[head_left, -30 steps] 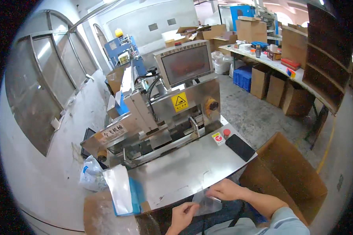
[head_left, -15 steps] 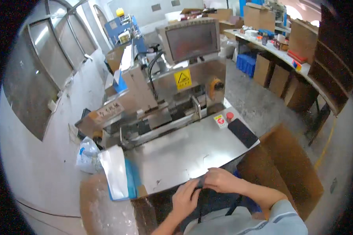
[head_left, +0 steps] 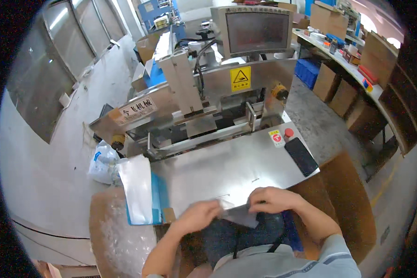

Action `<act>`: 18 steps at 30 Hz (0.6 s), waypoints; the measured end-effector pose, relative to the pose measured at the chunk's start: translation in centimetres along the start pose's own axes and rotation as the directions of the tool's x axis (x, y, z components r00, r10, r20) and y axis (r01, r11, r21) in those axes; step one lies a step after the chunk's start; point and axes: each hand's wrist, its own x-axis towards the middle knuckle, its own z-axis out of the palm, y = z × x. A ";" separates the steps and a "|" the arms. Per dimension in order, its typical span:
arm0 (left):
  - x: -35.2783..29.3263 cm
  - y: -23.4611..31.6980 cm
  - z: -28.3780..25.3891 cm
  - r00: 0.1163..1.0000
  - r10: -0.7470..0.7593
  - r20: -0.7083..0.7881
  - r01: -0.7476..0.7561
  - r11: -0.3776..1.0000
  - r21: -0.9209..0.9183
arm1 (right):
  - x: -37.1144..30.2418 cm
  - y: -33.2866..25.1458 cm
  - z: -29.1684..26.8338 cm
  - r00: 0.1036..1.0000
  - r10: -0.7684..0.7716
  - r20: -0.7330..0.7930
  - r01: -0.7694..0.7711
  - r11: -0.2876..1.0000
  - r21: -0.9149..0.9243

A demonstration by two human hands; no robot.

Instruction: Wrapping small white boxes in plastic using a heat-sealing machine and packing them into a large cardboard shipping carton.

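Left hand [head_left: 199,215] and right hand [head_left: 269,200] have moved apart relative to the frame half a second earlier, when the fingers met; a plastic film piece [head_left: 242,215] is now exposed between them. Landmark for all positions: the steel table [head_left: 194,171].

Film location: at the front edge of the steel table, above the person's lap. Contact between film and edge cannot be determined.

Film appearance: thin, translucent and limp. The upper left portion is clear with bright glare; the lower portion reads grey against the dark clothing behind it. One corner hangs down in a point toward the right.

Left fingers: closed, pinching the left end of the film; slightly blurred. Right fingers: closed, thumb against forefinger, gripping the upper right end.

Surrounding items:
- Left end of the steel table: white sheets [head_left: 136,190] on a blue holder [head_left: 160,199].
- Right end: black phone [head_left: 302,157], lying flat, with a red button [head_left: 288,133] just behind it.
- Right of the table: open cardboard box [head_left: 350,190].
- Behind the table: machine frame bearing a yellow warning label [head_left: 240,78], with a display [head_left: 258,31] above.
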 end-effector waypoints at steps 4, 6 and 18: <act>4.4 -6.1 -4.8 0.999 0.035 0.025 -0.031 0.993 -0.116 | 6.1 5.0 -2.5 0.970 -0.090 -0.227 0.084 0.996 -0.035; 6.7 -10.0 -7.2 0.999 -0.031 0.034 0.037 0.975 -0.217 | 10.2 7.5 -4.0 0.967 -0.114 -0.227 0.108 0.993 -0.040; 21.2 -13.5 -17.9 0.936 -0.228 -0.268 0.146 0.945 -0.293 | 22.4 13.9 -12.2 0.877 0.073 -0.474 -0.241 0.921 -0.304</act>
